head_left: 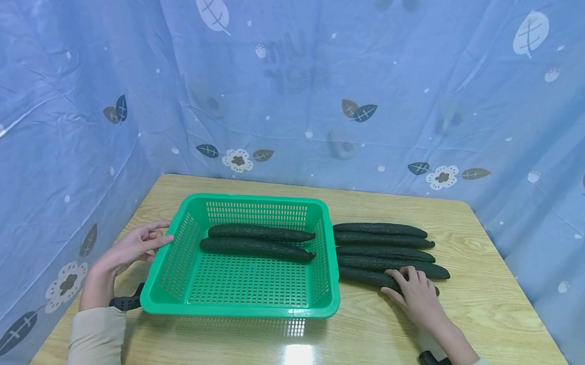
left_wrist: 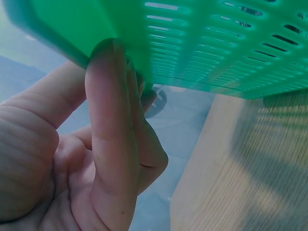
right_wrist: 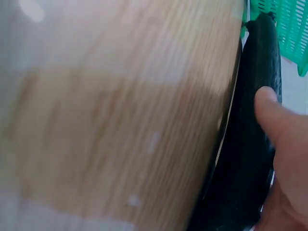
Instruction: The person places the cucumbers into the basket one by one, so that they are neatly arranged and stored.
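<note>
A green plastic basket with slotted walls is on the left of the table, holding two dark green cucumbers side by side. My left hand pinches the basket's left rim; in the left wrist view its fingers lie under that rim against the outer wall. To the right of the basket, several more cucumbers lie roughly parallel on the wood. My right hand grips the nearest cucumber near its right end. The right wrist view shows the thumb along this cucumber; the other fingertips are hidden there.
The light wooden table has a bright reflection near its front. A blue patterned curtain hangs behind it and along both sides. The basket's right wall stands close to the left ends of the loose cucumbers. Each wrist carries a black strap device.
</note>
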Action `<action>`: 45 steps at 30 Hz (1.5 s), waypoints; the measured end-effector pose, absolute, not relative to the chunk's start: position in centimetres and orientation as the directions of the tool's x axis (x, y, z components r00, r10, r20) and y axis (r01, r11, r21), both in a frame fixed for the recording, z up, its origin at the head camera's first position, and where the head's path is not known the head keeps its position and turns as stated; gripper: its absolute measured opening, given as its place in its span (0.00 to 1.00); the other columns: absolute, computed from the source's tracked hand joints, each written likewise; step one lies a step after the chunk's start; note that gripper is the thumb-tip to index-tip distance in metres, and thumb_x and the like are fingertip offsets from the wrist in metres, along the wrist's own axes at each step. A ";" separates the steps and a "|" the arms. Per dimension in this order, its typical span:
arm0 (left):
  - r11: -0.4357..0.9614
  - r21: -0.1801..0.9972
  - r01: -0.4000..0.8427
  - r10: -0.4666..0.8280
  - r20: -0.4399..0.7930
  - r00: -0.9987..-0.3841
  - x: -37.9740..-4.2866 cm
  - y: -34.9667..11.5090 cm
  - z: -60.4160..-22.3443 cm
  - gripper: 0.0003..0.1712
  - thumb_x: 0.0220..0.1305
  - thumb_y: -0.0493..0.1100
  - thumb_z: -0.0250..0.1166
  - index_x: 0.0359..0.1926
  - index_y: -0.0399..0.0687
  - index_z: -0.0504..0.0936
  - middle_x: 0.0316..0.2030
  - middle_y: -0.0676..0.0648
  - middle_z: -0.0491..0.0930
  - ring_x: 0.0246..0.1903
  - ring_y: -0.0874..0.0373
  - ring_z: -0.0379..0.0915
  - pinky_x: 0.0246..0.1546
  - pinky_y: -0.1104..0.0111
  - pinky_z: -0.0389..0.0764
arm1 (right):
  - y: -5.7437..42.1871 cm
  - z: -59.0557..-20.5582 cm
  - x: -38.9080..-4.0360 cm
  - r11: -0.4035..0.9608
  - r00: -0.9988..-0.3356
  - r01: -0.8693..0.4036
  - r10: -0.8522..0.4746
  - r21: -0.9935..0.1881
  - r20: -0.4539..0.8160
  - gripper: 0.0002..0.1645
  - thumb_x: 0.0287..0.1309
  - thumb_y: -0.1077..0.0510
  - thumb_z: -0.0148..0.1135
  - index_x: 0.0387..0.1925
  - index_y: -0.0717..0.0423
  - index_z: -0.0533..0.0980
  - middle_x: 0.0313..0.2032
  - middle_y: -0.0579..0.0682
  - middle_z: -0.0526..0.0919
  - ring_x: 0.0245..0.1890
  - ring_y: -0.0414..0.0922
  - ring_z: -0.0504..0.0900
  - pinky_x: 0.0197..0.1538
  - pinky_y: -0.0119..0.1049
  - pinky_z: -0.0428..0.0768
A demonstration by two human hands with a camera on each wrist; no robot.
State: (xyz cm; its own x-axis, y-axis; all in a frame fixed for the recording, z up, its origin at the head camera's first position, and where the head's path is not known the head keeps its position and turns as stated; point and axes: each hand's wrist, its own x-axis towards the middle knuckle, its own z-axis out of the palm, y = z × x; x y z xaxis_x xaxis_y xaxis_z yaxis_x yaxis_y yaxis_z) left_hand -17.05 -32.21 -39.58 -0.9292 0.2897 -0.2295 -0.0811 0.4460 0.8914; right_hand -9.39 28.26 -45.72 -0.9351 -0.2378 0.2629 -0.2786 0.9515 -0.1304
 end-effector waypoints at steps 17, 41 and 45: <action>0.447 0.891 -0.074 0.296 -0.226 -0.928 -17.0 -32.2 -39.5 0.40 0.67 0.50 0.56 0.70 0.37 0.48 0.20 0.56 0.60 0.24 0.63 0.63 0.26 0.61 0.72 | 29.4 -43.4 -10.3 0.934 -0.930 -0.304 -0.247 -0.189 0.272 0.24 0.58 0.45 0.60 0.53 0.51 0.73 0.43 0.56 0.69 0.42 0.55 0.67 0.37 0.51 0.64; 0.422 0.904 -0.064 0.307 -0.209 -0.928 -16.9 -32.1 -39.3 0.39 0.67 0.49 0.56 0.70 0.38 0.49 0.20 0.56 0.60 0.21 0.64 0.60 0.23 0.64 0.70 | 29.3 -38.5 -12.0 0.927 -0.898 -0.344 -0.278 -0.149 0.340 0.24 0.59 0.46 0.59 0.53 0.52 0.72 0.42 0.58 0.70 0.39 0.56 0.67 0.35 0.51 0.63; 0.425 0.903 -0.064 0.308 -0.210 -0.928 -16.9 -32.1 -39.4 0.39 0.67 0.49 0.56 0.70 0.38 0.49 0.20 0.55 0.60 0.22 0.64 0.60 0.24 0.63 0.70 | 28.6 -37.8 -12.4 0.930 -0.908 -0.336 -0.279 -0.147 0.312 0.24 0.60 0.46 0.59 0.54 0.53 0.71 0.42 0.58 0.69 0.39 0.56 0.67 0.37 0.53 0.63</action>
State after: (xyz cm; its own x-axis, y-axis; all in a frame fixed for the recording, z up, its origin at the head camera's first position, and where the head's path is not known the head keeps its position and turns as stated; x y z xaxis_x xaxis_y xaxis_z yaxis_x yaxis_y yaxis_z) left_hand -16.88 -32.08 -39.35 -0.9278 0.3081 -0.2105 -0.0637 0.4250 0.9029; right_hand -12.42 28.59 -37.76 -0.9082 -0.2790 0.3120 -0.3362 0.9302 -0.1470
